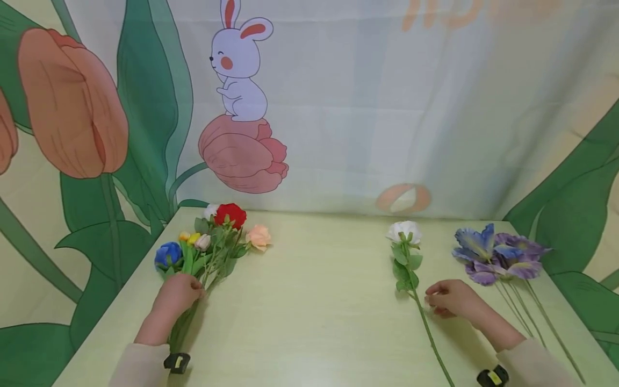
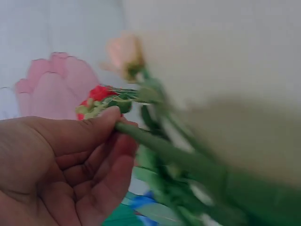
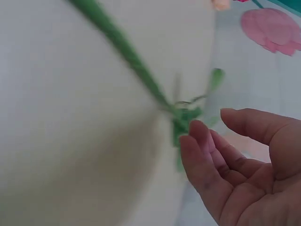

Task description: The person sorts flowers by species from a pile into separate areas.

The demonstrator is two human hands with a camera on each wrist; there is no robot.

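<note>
On the left of the table lies a bunch of artificial flowers: a red flower [image 1: 231,215], a peach rose [image 1: 258,237], a blue flower [image 1: 168,253] and small tulips [image 1: 194,238]. My left hand [image 1: 176,296] is over their stems. Its thumb and forefinger pinch a green flower stem [image 2: 160,148] in the left wrist view; which bloom it belongs to is hidden. A single white rose [image 1: 405,230] with a long leafy stem [image 1: 427,333] lies to the right. Just right of that stem, my right hand [image 1: 454,301] hovers with relaxed fingers, thumb apart from fingertips, holding nothing.
Blue and purple flowers [image 1: 503,255] with thin bare stems [image 1: 546,317] lie at the right edge of the pale table [image 1: 319,301]. Behind the table hangs a cloth [image 1: 329,107] printed with tulips and a rabbit. A black band shows at each sleeve.
</note>
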